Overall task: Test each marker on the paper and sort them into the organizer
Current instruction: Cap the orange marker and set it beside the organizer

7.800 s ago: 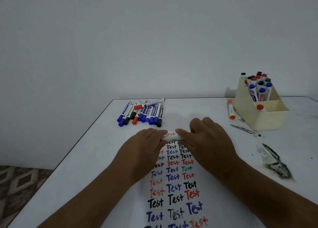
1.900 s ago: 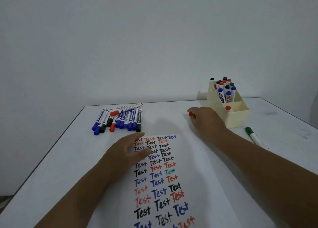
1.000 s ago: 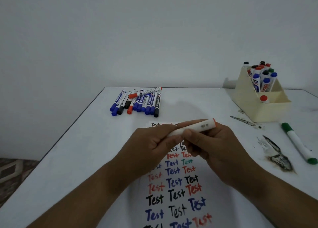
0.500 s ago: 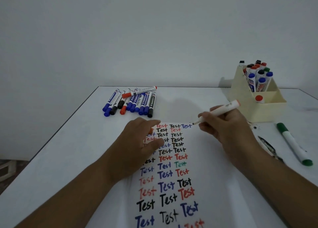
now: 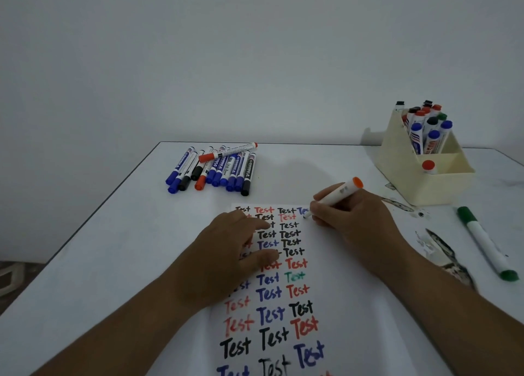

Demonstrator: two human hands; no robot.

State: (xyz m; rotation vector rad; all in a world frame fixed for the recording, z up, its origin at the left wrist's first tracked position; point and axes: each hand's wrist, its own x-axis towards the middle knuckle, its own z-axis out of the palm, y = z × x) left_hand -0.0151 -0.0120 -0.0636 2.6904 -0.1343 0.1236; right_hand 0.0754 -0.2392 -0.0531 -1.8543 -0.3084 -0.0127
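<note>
The right hand [image 5: 351, 219] is gripping the orange marker [image 5: 336, 196] to write, while the flat, open left hand [image 5: 226, 250] is steadying the paper [image 5: 334, 290].

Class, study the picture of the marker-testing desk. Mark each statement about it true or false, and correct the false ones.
1. The right hand holds a marker with its tip at the paper. True.
2. The left hand lifts the paper off the table. False: it rests flat on the paper.
3. A green marker lies on the table, right of the organizer. False: it lies in front of the organizer, nearer the camera.
4. A pile of markers lies beyond the paper, to the left. True.
5. The organizer is empty. False: markers stand in it.
</note>
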